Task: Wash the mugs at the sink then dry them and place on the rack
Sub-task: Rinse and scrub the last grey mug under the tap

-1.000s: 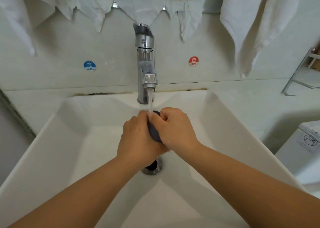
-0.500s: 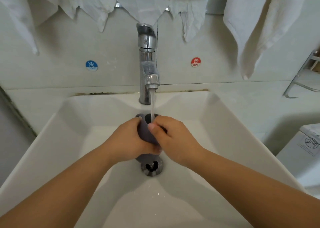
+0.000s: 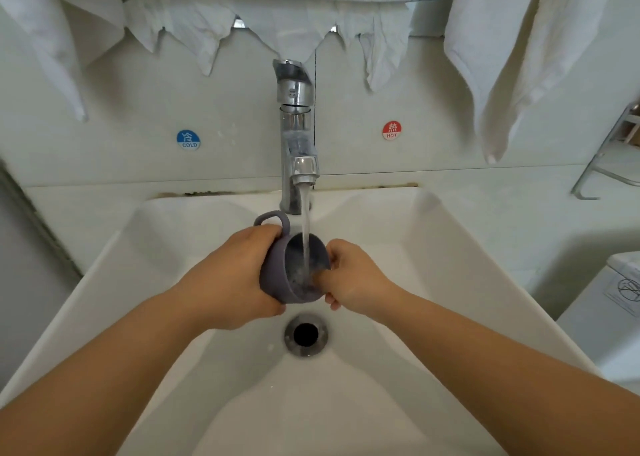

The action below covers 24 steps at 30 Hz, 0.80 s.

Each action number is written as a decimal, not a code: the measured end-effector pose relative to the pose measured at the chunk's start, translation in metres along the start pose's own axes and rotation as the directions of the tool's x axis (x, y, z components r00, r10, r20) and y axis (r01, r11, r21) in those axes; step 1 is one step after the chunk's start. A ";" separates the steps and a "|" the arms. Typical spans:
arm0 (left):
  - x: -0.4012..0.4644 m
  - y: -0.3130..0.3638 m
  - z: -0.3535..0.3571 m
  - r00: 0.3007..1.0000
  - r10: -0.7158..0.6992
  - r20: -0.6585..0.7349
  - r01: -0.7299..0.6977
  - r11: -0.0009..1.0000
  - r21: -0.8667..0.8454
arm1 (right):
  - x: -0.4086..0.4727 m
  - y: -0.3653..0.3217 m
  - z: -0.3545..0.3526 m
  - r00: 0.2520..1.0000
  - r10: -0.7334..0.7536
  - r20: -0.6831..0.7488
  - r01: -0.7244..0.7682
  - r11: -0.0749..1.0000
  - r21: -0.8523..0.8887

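Over the middle of the sink (image 3: 114, 282), just above the drain (image 3: 306, 334): your left hand (image 3: 239, 275), fingers curled round the outer wall of the mug (image 3: 277, 275), gripping it from the left side. The mug is grey-purple and tilted, its mouth turned up and toward you, its handle (image 3: 273, 217) sticking out past your left fingers toward the back edge of the sink.

Item, your right hand (image 3: 353, 275): closed on the mug's right rim, with the thumb tip dipping over the lip into the cup and the other fingers curled round the outside. The mug sits between your two hands, touching both and clear of the basin floor.

Item, water stream (image 3: 305, 227): falls from the faucet (image 3: 296, 137) straight into the mug's mouth, where it splashes on the inner wall.

Item, faucet: chrome, single lever, standing at the middle of the sink's back edge, directly behind the mug.

Item, wall behind the sink: blue COLD sticker (image 3: 188, 139) left of the faucet, red HOT sticker (image 3: 391, 130) right of it.

Item, white cloths (image 3: 194, 30): hanging in a row above the faucet, their pointed ends dangling. A larger white towel (image 3: 512, 57) hangs at upper right.

Item, wire rack (image 3: 609, 158): metal, at the right edge of view beyond the sink's back right corner, only partly visible.

Item, white appliance (image 3: 609, 317): beside the sink's right edge, bearing a printed label.
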<state>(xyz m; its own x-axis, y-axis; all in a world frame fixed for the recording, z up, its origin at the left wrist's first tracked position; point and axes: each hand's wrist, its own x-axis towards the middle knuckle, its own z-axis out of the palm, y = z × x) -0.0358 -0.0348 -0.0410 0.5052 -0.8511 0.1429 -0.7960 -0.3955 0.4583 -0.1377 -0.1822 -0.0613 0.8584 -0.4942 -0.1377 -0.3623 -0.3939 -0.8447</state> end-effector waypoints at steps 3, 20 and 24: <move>-0.003 -0.003 -0.001 1.000 0.014 -0.004 -0.014 0.999 0.048 | 0.000 0.001 0.003 0.996 -0.076 -0.051 0.073 0.995 -0.074; -0.004 -0.040 0.024 0.906 0.356 -0.228 -0.093 0.695 0.713 | 0.009 0.020 -0.002 1.000 -0.030 0.009 0.031 0.976 -0.216; -0.007 -0.046 0.026 0.904 0.358 -0.236 -0.089 0.696 0.713 | 0.008 0.020 -0.003 1.000 -0.029 0.003 0.029 0.977 -0.213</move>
<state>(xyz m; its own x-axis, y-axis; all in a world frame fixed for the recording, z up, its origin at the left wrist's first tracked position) -0.0109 -0.0196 -0.0859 0.2506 -0.8292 0.4997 -0.8366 -0.4452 -0.3192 -0.1393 -0.1958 -0.0778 0.8694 -0.4805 -0.1148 -0.4067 -0.5641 -0.7186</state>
